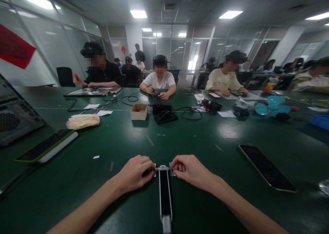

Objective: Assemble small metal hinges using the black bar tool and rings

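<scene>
A long, narrow device with a black face and a pale metal-like frame (165,192) lies on the green table, pointing away from me. Its near end narrows to a silvery tip. At the far end a thin crossbar carries a small clear piece on each side. My left hand (136,172) is closed, thumb and fingers pinching the left clear piece (155,170). On the other side my right hand (191,168) pinches the right clear piece (172,169), its remaining fingers curled. The fingertips partly hide both pieces.
A phone (266,168) lies to the right, a green-edged dark slab (46,146) to the left. Farther off are a small open box (139,112), a black case (161,106), cables, a plastic packet (83,121) and blue fan blades (272,106). Several people sit across the table (123,138).
</scene>
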### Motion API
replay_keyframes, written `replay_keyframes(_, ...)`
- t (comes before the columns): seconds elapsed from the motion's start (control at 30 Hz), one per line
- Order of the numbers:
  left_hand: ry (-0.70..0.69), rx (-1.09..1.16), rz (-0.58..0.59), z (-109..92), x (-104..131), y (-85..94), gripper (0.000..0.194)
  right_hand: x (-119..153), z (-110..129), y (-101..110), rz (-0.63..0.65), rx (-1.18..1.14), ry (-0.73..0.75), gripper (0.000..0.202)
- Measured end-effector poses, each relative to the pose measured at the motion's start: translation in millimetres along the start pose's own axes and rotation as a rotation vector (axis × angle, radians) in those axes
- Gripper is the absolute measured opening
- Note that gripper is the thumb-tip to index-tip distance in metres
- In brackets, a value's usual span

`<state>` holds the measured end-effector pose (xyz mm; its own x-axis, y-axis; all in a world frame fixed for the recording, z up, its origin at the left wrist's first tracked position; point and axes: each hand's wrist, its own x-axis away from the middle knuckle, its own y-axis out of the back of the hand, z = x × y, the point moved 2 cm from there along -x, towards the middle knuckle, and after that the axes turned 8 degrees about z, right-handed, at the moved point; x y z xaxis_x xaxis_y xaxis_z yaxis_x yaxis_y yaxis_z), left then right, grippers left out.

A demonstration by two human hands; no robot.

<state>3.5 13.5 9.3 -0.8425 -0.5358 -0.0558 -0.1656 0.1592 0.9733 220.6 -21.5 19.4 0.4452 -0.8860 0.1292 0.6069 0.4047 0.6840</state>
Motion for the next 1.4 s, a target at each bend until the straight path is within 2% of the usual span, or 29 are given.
replay_keyframes(0.33, 0.016, 0.005, 0.001, 0.8, 0.4, -1.7, 0.011, 2.0, 0.2, 3.5, 0.014, 0.155, 0.059, 0.015)
replay_keyframes(0.6, 0.011, -0.003, -0.029, -1.3, 2.0, -2.5, 0.010, 2.4, 5.0, 3.9, -0.024, 0.101, -0.006, 0.009)
replay_keyframes(0.87, 0.029, 0.004, -0.040, -1.7, 2.6, -4.8, 0.009, 2.9, 4.9, 3.0, -0.003, 0.170, 0.042, 0.014)
replay_keyframes(1.1, 0.002, -0.018, -0.070, -1.6, 3.1, -4.8, 0.009, 2.3, 6.9, 3.2, -0.009, 0.173, 0.017, 0.008)
replay_keyframes(1.27, 0.010, -0.005, -0.043, -3.6, 2.2, -1.4, 0.009, 3.3, 7.2, 3.9, -0.005, 0.166, 0.000, 0.007)
replay_keyframes(1.4, 0.010, -0.017, -0.039, -4.0, 1.7, -0.1, 0.010, 4.2, 6.8, 4.8, 0.008, 0.223, 0.047, 0.014)
